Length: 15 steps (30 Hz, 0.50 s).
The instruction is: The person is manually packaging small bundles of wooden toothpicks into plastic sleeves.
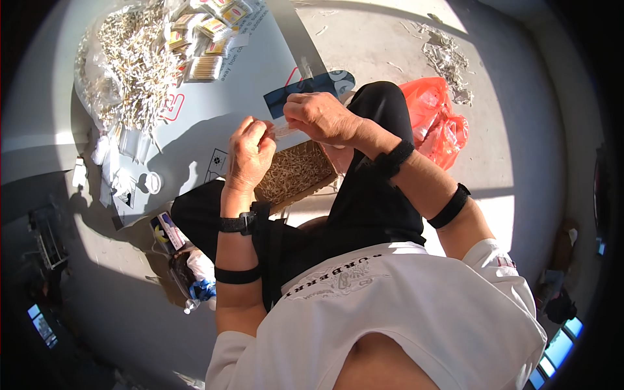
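My left hand (250, 153) is closed, its thumb and fingers pinched together above the near edge of the grey board. Just right of it and slightly farther off, my right hand (322, 118) is closed too, fingers curled down. A faint see-through strip, like clear plastic film (283, 130), shows between the two hands. What each pinch holds is too small to make out. Below them, an open cardboard box (333, 174) near my legs holds many short pale sticks (294, 170). A dark blue strip (281, 100) lies just beyond my right hand.
A large clear bag of loose cotton swabs (130, 58) covers the board's (201, 140) far left. Small packs of swabs (205, 67) lie beside it. A white round cap (153, 182) sits nearer. Right of my knee is a red plastic bag (432, 117); scraps (448, 62) litter the floor.
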### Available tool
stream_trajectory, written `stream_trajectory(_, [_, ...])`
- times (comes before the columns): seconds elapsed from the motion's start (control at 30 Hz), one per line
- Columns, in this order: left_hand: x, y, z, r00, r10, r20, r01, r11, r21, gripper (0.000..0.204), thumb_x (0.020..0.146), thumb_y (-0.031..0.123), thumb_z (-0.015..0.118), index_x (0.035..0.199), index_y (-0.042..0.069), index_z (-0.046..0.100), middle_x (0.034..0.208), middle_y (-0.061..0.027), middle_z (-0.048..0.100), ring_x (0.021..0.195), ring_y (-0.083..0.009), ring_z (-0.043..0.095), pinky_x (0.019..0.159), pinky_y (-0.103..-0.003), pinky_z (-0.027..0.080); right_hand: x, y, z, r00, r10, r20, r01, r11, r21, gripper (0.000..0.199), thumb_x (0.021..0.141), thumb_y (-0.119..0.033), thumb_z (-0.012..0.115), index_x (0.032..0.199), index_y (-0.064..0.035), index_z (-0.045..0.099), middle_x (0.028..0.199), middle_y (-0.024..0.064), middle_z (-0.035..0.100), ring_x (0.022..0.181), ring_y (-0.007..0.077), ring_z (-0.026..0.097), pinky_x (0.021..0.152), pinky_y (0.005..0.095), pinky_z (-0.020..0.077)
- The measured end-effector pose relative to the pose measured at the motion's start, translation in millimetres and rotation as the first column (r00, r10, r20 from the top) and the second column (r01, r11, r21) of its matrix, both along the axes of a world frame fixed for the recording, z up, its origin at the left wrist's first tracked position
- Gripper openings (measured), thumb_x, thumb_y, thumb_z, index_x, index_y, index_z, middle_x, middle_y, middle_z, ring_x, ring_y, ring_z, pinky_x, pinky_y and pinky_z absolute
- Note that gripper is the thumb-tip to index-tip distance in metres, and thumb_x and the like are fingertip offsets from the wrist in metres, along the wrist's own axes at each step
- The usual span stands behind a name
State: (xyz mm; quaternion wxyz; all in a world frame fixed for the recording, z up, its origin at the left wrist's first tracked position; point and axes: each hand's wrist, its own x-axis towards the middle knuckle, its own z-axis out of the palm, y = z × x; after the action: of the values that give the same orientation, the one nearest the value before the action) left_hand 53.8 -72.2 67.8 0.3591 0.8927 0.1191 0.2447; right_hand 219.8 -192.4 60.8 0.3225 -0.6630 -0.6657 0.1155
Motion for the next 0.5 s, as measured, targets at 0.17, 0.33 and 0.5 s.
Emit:
stream_trajectory(0.17, [-1.1,0.7,-3.3,1.0,0.003,-0.002,-0.002,0.988,0.151,0.013,0.07,-0.008,0.056,0.08,-0.001,0.055,0.078,-0.0152,0.056,0.07,-0.036,0.059,0.058,-0.044,0.05,-1.4,2.9,2.9,0.998,0.026,0.063,-0.026,1.0,0.006,0.012,0.077,-0.011,0.065,0.08,-0.0032,0.056,0.085,0.0107,0.06,0.08,0.033,0.063,0.066,0.0405,0.0509])
stream_trajectory(0.33, [1.3,-0.3,-10.3,0.999,0.03,-0.041,-0.012,0.92,0.391,0.015,0.068,-0.008,0.057,0.078,0.001,0.051,0.077,-0.0142,0.051,0.069,-0.0357,0.057,0.059,-0.045,0.049,-3.5,4.4,2.5,0.993,0.037,0.109,-0.043,0.998,0.051,0.012,0.077,-0.011,0.064,0.079,-0.003,0.056,0.084,0.0116,0.059,0.081,0.0333,0.063,0.067,0.0406,0.0511])
stream_trajectory(0.5, [-0.9,-2.1,-3.7,0.999,-0.035,-0.01,0.036,0.938,0.344,0.019,0.068,-0.005,0.061,0.084,0.001,0.053,0.08,-0.0125,0.052,0.074,-0.0342,0.058,0.063,-0.044,0.05,-2.1,1.8,2.9,0.99,0.019,0.14,-0.03,0.997,0.076,0.012,0.077,-0.012,0.063,0.079,-0.0031,0.055,0.084,0.0115,0.059,0.081,0.0332,0.063,0.069,0.0403,0.0513])
